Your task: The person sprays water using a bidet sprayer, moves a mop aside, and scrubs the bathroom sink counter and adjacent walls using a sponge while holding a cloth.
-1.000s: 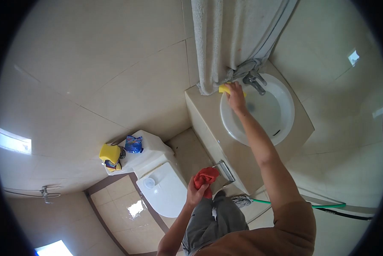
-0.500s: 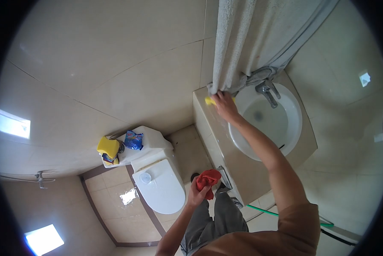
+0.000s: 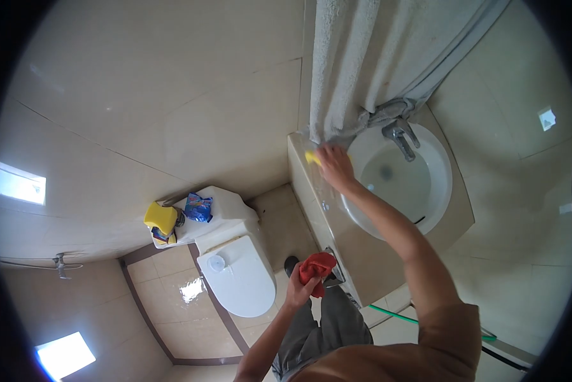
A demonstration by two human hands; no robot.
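One yellow sponge (image 3: 310, 157) at the counter (image 3: 366, 270), on the strip between its outer edge and the basin (image 3: 444, 184) | right hand (image 3: 334, 167): fingers bent over sponge, gripping it, slightly blurred | left hand (image 3: 297, 293): fingers clenched round red cloth (image 3: 317, 266), in the gap between toilet (image 3: 238, 290) and counter

Glossy beige walls (image 3: 171, 95) surround a white toilet (image 3: 244, 280); brown edging (image 3: 144, 310) frames part of the tiled floor (image 3: 200, 331), where bright light (image 3: 192, 290) glints
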